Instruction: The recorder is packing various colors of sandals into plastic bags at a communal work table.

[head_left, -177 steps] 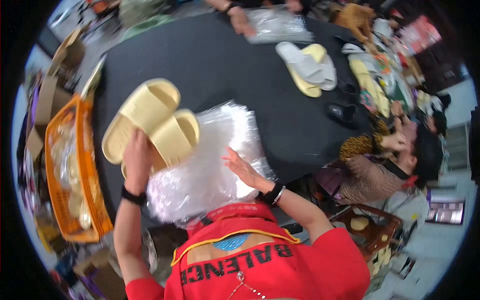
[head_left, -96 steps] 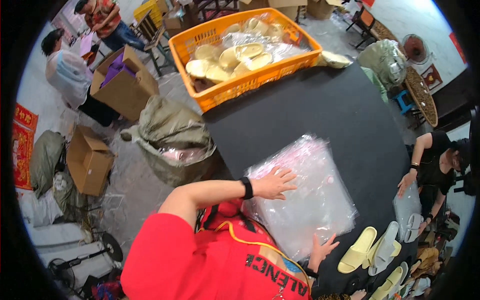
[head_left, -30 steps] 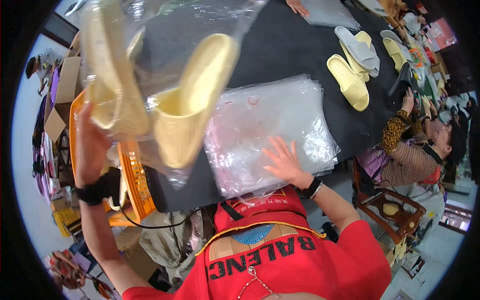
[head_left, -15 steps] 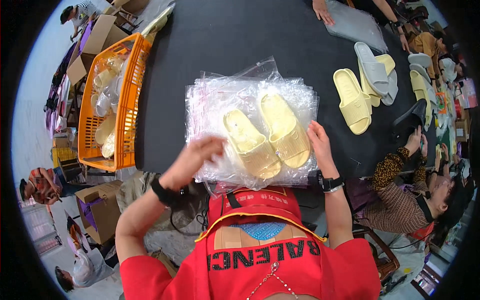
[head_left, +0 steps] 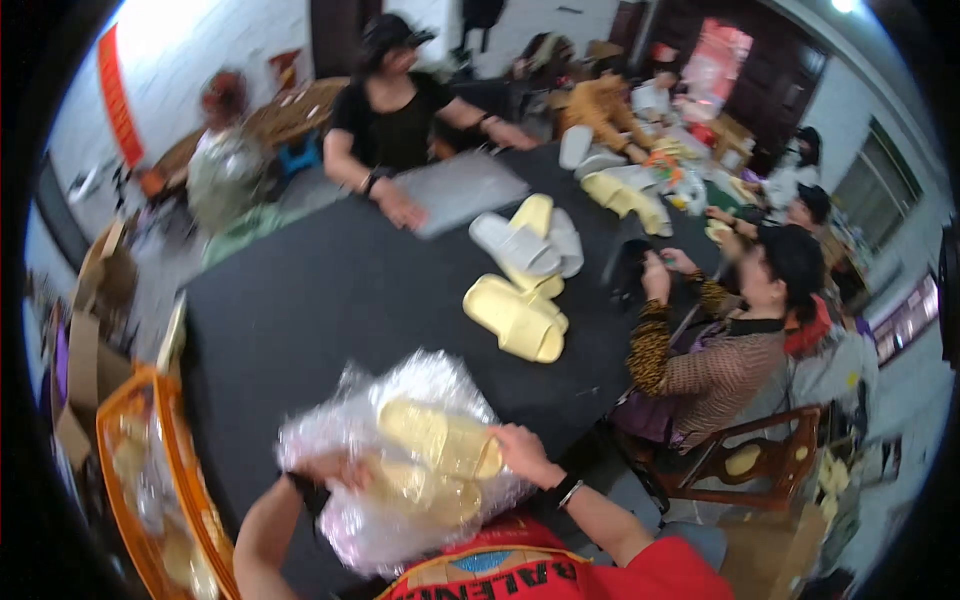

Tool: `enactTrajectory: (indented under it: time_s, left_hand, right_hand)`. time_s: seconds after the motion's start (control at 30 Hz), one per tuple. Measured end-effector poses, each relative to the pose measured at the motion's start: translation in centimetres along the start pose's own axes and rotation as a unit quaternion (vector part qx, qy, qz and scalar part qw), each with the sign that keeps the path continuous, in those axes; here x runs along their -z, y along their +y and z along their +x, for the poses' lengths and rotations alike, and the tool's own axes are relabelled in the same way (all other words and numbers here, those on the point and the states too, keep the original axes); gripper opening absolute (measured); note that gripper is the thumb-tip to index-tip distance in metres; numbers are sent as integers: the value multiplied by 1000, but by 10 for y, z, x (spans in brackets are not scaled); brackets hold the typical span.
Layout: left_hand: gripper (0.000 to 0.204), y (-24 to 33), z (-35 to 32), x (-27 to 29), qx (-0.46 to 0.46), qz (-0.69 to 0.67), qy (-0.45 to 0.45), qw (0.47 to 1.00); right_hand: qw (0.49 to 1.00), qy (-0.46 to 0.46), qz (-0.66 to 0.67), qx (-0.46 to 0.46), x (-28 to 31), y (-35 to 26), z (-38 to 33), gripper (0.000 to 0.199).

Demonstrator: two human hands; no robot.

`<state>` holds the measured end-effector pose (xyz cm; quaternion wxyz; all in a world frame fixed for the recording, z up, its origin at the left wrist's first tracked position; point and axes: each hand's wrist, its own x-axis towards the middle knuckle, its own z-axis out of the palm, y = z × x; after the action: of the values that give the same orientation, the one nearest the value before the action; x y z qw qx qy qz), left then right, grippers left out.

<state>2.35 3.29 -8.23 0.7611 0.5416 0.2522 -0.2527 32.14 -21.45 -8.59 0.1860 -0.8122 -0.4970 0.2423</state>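
A pair of pale yellow slippers, the upper slipper (head_left: 440, 437) and the lower slipper (head_left: 425, 492), lies under clear plastic on a heap of clear plastic bags (head_left: 350, 535) at the table's near edge. My right hand (head_left: 528, 455) has its fingers bent round the toe end of the upper slipper. My left hand (head_left: 335, 468) is beside the lower slipper, over the bags; motion blur smears its fingers.
An orange basket (head_left: 180, 455) of bagged slippers stands at the left. On the black table (head_left: 290, 310) lie loose yellow slippers (head_left: 515, 318) and grey slippers (head_left: 520, 245). Across it, a person's hand (head_left: 400, 205) touches a plastic stack (head_left: 465, 190). Another person (head_left: 720, 350) sits at the right.
The head view has tilted up and turned toward the right, showing more of the room. My right hand has moved onto the slipper's toe, and my left hand is in closer beside the lower slipper.
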Motion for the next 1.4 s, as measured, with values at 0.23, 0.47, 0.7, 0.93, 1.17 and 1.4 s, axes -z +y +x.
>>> enactTrajectory:
  time_s: [0.23, 0.47, 0.7, 0.93, 1.17, 1.4]
  left_hand:
    - [73, -25, 31, -11, -53, 41, -122, 990]
    - [45, 5, 44, -7, -256, 533, 105, 799]
    - [36, -23, 60, -39, -270, 593, 160, 742]
    - [22, 4, 51, -60, -318, 552, 379, 672]
    - [21, -24, 58, -68, -178, 459, 463, 737]
    - [22, -29, 40, -65, -120, 485, 462, 733]
  right_hand:
    - [973, 13, 215, 76, -22, -25, 35, 42]
    - [923, 66, 374, -63, -74, -3, 10, 66]
    - [842, -81, 506, -166, -53, -23, 12, 24]
    - [863, 26, 483, -145, -21, -13, 78, 18]
    - [861, -185, 441, -172, -38, -8, 45, 46]
    - [913, -122, 363, -142, -62, 2, 35, 23]
